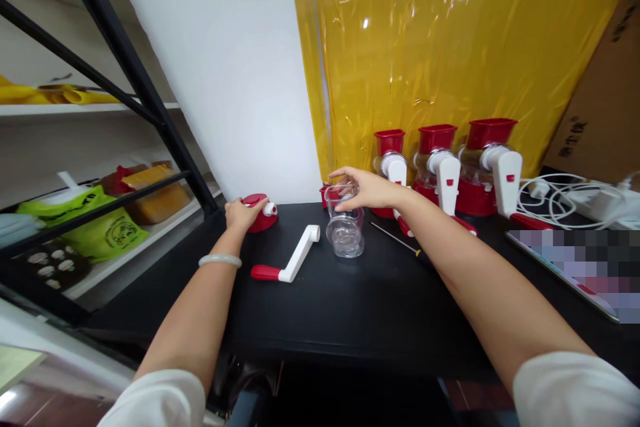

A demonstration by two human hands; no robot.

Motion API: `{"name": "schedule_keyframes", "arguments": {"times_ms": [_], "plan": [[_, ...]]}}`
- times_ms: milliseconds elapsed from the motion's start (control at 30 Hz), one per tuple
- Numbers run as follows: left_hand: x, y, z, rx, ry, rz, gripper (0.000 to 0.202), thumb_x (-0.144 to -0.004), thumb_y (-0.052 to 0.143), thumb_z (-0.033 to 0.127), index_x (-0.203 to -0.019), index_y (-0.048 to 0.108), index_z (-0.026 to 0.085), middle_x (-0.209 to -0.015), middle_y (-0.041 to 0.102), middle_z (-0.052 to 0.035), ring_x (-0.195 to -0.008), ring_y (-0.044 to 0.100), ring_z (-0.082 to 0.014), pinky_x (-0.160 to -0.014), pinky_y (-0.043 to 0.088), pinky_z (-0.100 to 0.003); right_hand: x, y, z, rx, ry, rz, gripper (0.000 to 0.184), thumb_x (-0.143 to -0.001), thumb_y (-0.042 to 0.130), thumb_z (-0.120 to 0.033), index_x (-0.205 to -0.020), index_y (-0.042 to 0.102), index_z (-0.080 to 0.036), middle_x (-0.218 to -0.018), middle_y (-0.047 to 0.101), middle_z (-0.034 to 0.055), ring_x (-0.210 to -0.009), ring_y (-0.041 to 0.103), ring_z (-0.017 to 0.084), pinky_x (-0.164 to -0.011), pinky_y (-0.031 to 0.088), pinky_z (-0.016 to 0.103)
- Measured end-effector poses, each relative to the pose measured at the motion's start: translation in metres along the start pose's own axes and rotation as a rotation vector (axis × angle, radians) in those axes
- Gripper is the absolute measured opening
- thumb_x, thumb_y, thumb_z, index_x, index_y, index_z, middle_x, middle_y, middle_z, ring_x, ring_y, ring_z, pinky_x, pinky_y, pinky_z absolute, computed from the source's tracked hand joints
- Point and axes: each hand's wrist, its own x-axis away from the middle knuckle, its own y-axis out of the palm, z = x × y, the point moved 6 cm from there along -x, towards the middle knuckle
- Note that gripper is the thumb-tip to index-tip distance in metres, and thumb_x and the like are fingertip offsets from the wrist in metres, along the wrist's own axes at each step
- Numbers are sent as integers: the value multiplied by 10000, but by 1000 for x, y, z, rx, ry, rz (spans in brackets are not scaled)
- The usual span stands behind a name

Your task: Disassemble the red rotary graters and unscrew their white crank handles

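My left hand (241, 215), a pale bangle on its wrist, grips the left side of a round red base (260, 221) with a white knob on it. The base rests on the black table near the wall. My right hand (366, 188) has its fingers curved around the upper part of a clear plastic grater housing (347, 240), which stands on the table. Between the two hands lies a white crank handle (299, 255) with a red grip. A screwdriver (395, 238) lies just right of the housing, its handle partly behind my right forearm.
Several red-and-white rotary graters (493, 167) stand along the yellow plastic sheet. A small red part (324, 196) sits behind the clear housing. White cables (545, 203) and a tablet-like device (565, 273) are at the right. A shelf rack (165, 127) flanks the table's left.
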Motion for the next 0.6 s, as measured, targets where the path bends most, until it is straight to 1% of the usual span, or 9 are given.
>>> {"name": "schedule_keyframes", "arguments": {"times_ms": [200,400,600], "plan": [[-6,4,1,-27,7,2,1015,-638,638,751,-1347,521,33,-1348,498,-280,-1258,515,-375,-1059,408,-401,0,2,2,-5,-3,-14,823,-608,868,-316,-1325,482,-201,-1193,602,123,-1086,621,242,-970,521,438],[-17,7,1,-40,-29,2,958,-649,640,741,-1297,552,42,-1350,474,-286,-1239,518,-401,-1026,439,-432,-1,3,3,-3,-4,-24,830,-606,869,-303,-1335,484,-200,-1197,612,125,-1077,621,238,-964,521,439],[-25,8,0,-49,-34,0,945,-658,650,726,-1302,543,42,-1362,465,-274,-1271,491,-389,-1056,412,-420,1,3,0,22,17,-26,815,-616,862,-307,-1334,487,-209,-1219,605,126,-1077,619,236,-951,526,431]]}}
